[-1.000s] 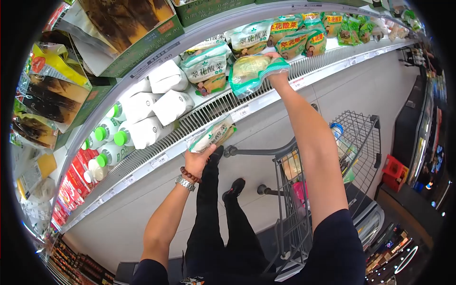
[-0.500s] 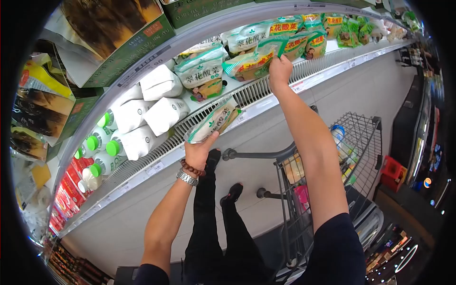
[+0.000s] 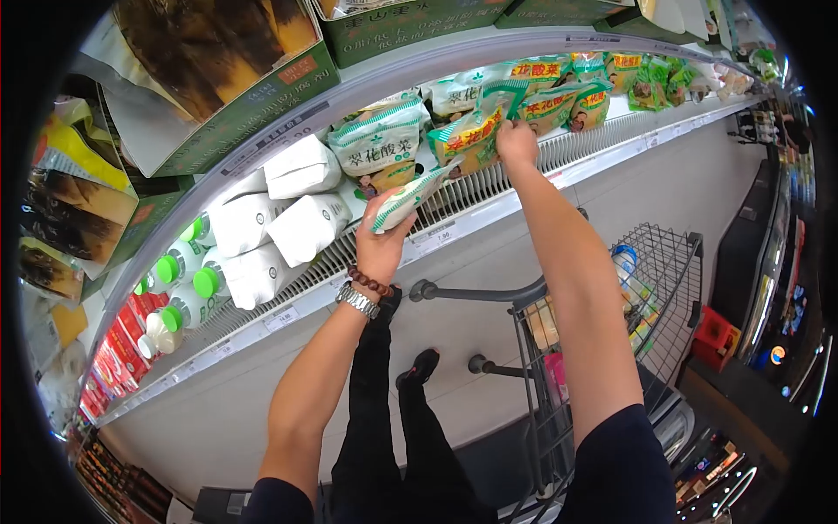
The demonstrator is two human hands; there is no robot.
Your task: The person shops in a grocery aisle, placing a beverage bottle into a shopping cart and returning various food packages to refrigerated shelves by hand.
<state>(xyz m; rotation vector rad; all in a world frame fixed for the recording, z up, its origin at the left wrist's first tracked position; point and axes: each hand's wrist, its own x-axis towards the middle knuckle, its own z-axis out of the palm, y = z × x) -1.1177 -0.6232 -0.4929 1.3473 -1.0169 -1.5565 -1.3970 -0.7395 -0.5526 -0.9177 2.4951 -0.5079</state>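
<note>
My left hand point(image 3: 381, 249), with a beaded bracelet and a metal watch at its wrist, grips a white and green packet of pickled cabbage point(image 3: 412, 200), held tilted in front of the shelf. My right hand point(image 3: 517, 143) is closed at the right edge of a green and yellow pickled cabbage packet point(image 3: 471, 138), which leans on the shelf; the fingertips are partly hidden. Behind my left hand stands another white pickled cabbage packet point(image 3: 381, 147). More green packets point(image 3: 547, 109) stand to the right of my right hand.
White wrapped packs point(image 3: 307, 229) and green-capped bottles point(image 3: 207, 282) fill the shelf's left part. A vent grille and price-label rail point(image 3: 434, 234) run along its front edge. Below right stands a wire shopping cart point(image 3: 659, 262) with goods inside. Boxes point(image 3: 236, 96) sit on the shelf above.
My left hand has risen toward the shelf with its packet, which now shows more edge-on. The packet at my right hand has tipped more upright, and that hand has shifted slightly down.
</note>
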